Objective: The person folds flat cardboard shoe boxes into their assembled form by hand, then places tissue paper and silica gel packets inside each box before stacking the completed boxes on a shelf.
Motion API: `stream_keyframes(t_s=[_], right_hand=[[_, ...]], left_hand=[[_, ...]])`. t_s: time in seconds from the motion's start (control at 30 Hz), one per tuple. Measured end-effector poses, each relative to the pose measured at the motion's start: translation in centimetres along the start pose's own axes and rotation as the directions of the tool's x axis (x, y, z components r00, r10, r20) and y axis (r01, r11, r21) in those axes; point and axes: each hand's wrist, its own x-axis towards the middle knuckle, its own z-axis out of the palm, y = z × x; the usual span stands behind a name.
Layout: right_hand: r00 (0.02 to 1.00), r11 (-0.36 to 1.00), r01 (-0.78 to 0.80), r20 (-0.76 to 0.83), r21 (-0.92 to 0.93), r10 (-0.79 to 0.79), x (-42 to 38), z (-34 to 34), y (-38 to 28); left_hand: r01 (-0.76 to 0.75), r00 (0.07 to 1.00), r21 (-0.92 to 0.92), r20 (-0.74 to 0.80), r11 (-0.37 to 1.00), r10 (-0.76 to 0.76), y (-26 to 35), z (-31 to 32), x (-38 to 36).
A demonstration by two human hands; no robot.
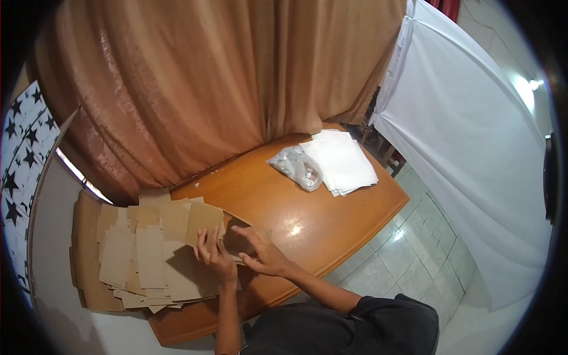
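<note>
A pile of flat cardboard (pixel 149 248) covers one end of the wooden table (pixel 254 184), its pieces overlapping unevenly, with some edges jutting out towards the wearer. At the pile's right edge, a folded-looking cardboard piece (pixel 205 217) is raised between the hands, one panel catching the light and the other in shadow. The left hand (pixel 214 255), above that same edge of the pile, has its grip closed on this piece, fingers bent against the lit panel (the thumb's hold is partly hidden). The right hand (pixel 263 253), a little further out from the pile, has its thumb and fingers apart around the shadowed side; whether they touch the card, I cannot tell.

Across the table from the pile, well apart from it, a crumpled see-through plastic bag (pixel 290 163) lies against a stack of white paper (pixel 344 160) (its sheets slightly fanned), the stack being the farther from the pile. Behind the pile, a brown curtain (pixel 177 71) hangs down to the table's back edge. Well to the pile's right, beyond the table, a white cloth (pixel 455 118) hangs over the tiled floor (pixel 373 275). On the pile's other side is a star-patterned panel (pixel 26 137).
</note>
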Motion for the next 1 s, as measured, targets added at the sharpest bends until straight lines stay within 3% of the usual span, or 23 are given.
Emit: stream_keyframes(t_s=[0.07, 0.13, 0.2, 0.23, 0.3, 0.37, 0.43, 0.57, 0.63, 0.67, 0.73, 0.77, 0.83, 0.87, 0.97, 1.0], right_hand=[[0.968, 0.945, -0.124, -0.248, -0.302, 0.048, -2.4, -2.8, -0.3], [0.954, 0.930, -0.205, -0.276, -0.305, 0.120, -5.4, -5.1, 2.2], [0.871, 0.870, -0.371, -0.446, -0.325, 0.205, -8.0, -7.5, 3.8], [0.867, 0.868, -0.376, -0.453, -0.324, 0.207, -9.7, -8.8, 4.8], [0.829, 0.838, -0.524, -0.317, -0.149, 0.462, -12.3, -12.3, 6.2], [0.858, 0.851, -0.471, -0.343, -0.233, 0.381, -14.7, -15.0, 6.6], [0.885, 0.856, -0.413, -0.360, -0.311, 0.296, -16.0, -17.4, 6.2], [0.800, 0.862, -0.488, -0.467, -0.137, 0.378, -17.5, -21.5, 6.0], [0.738, 0.835, -0.546, -0.513, -0.071, 0.439, -17.8, -23.1, 6.4], [0.748, 0.839, -0.541, -0.490, -0.059, 0.448, -18.0, -23.9, 6.5], [0.778, 0.873, -0.482, -0.493, -0.069, 0.391, -17.6, -25.9, 6.3], [0.787, 0.879, -0.473, -0.477, -0.058, 0.392, -17.3, -26.4, 6.2], [0.778, 0.884, -0.465, -0.497, -0.043, 0.385, -16.6, -27.5, 6.3], [0.783, 0.886, -0.462, -0.486, -0.038, 0.387, -16.3, -27.9, 6.7], [0.737, 0.847, -0.531, -0.482, 0.019, 0.473, -14.8, -28.9, 7.1], [0.742, 0.846, -0.532, -0.468, 0.023, 0.479, -14.4, -29.2, 7.8]], left_hand=[[0.064, 0.998, -0.323, 0.024, 0.944, -0.059, 2.1, 1.0, 0.2], [0.082, 0.995, -0.340, 0.089, 0.937, -0.055, 5.0, 1.3, 0.3], [0.243, 0.952, -0.467, 0.282, 0.850, -0.117, 8.3, 1.9, -0.2], [0.224, 0.945, -0.423, 0.315, 0.878, -0.089, 10.5, 1.9, -0.4], [0.199, 0.940, -0.423, 0.339, 0.884, -0.049, 12.9, 3.6, -1.0], [0.190, 0.931, -0.417, 0.363, 0.889, -0.028, 14.9, 5.4, -2.1], [0.292, 0.897, -0.524, 0.440, 0.800, -0.039, 17.0, 7.4, -2.6], [0.149, 0.913, -0.443, 0.405, 0.884, 0.050, 21.1, 9.1, -3.4], [0.393, 0.852, -0.575, 0.522, 0.718, -0.048, 21.3, 9.9, -5.1], [0.400, 0.852, -0.556, 0.518, 0.728, -0.073, 20.9, 10.3, -6.3], [0.278, 0.749, -0.506, 0.646, 0.816, 0.145, 20.6, 11.1, -8.0], [0.280, 0.755, -0.491, 0.643, 0.825, 0.127, 21.0, 10.9, -8.7], [0.288, 0.669, -0.388, 0.736, 0.875, 0.106, 23.1, 10.5, -9.2], [0.293, 0.672, -0.380, 0.735, 0.878, 0.094, 22.9, 11.1, -9.7], [0.260, 0.822, -0.344, 0.568, 0.902, -0.020, 22.8, 12.5, -10.4], [0.270, 0.822, -0.333, 0.568, 0.904, -0.036, 22.6, 12.6, -10.1]])
